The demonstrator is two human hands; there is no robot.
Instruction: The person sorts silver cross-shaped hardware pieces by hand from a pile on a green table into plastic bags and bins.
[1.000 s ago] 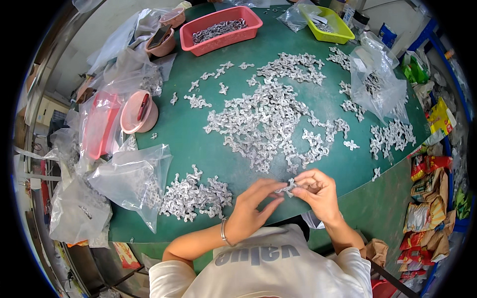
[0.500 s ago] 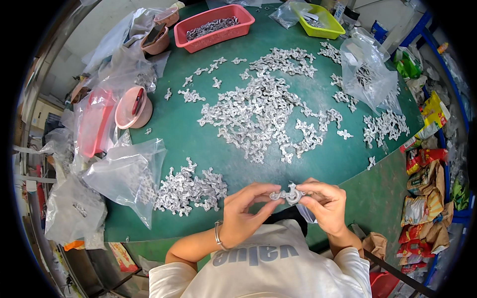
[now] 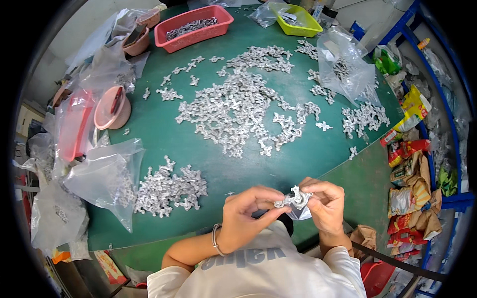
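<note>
A small grey metal piece point(image 3: 297, 198) with curved arms is held up in front of the person's shirt point(image 3: 248, 265), on the near side of a large heap point(image 3: 233, 107) of similar metal castings; the left hand point(image 3: 248, 211) pinches one end between thumb and fingers, and the right hand point(image 3: 325, 206) grips the other end the same way. Nearer the person than the large heap and to its left lies a smaller pile point(image 3: 171, 188) of castings, with a clear plastic bag point(image 3: 107, 171) beside it. Left of the large heap stands a pink bowl point(image 3: 113, 109) with a dark red object in it; beyond the heap are a red basket point(image 3: 194, 42) of metal parts and, farther right, a yellow-green tray point(image 3: 300, 31). To the heap's right are a lone casting point(image 3: 324, 126), a loose cluster point(image 3: 365, 120) and another plastic bag point(image 3: 345, 74) crowding that side. A band of green tabletop point(image 3: 248, 171) gives open room between the heap and the hands; the table's edge passes on the heap's near side, close to the hands, and slants away to its right, with floor point(image 3: 353, 184) past it
</note>
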